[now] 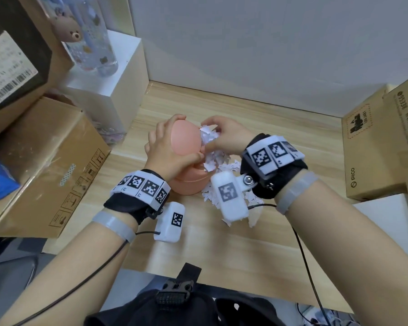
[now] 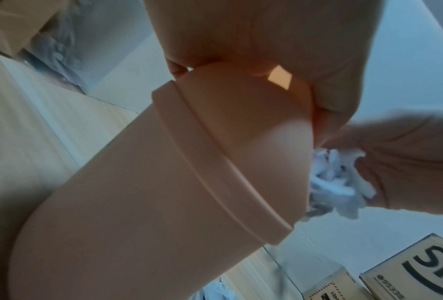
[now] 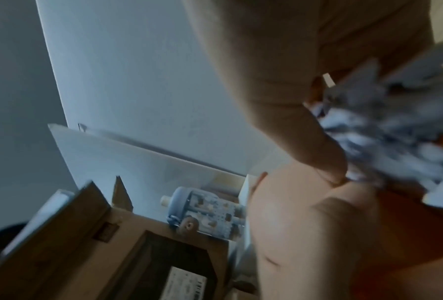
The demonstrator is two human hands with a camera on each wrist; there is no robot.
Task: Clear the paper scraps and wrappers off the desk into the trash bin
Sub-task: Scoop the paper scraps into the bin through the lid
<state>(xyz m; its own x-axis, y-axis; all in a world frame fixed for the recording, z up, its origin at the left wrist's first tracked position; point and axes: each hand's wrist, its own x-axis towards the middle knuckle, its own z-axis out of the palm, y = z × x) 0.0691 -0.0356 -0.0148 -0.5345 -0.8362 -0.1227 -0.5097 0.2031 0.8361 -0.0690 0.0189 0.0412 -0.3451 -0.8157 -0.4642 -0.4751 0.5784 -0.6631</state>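
A small pink trash bin [image 1: 188, 184] with a domed lid [image 1: 186, 137] stands mid-desk. My left hand [image 1: 167, 149] grips the lid from the left, fingers over its far top and thumb at its near edge. My right hand [image 1: 224, 135] pinches a bunch of white paper scraps [image 1: 209, 137] against the lid's right side, at the bin's mouth. More loose scraps [image 1: 233, 166] lie on the desk right of the bin, partly under my right wrist. The left wrist view shows the bin [image 2: 164, 182] close up and the scraps [image 2: 336, 178] beside it. In the right wrist view the scraps [image 3: 395, 125] are blurred.
Cardboard boxes [image 1: 45, 161] crowd the desk's left side. A white box [image 1: 104, 90] behind them carries a patterned clear bottle [image 1: 92, 43]. More cardboard boxes [image 1: 375, 142] stand on the right. A wall closes the back, and a black bag [image 1: 174, 302] lies below the desk's front edge.
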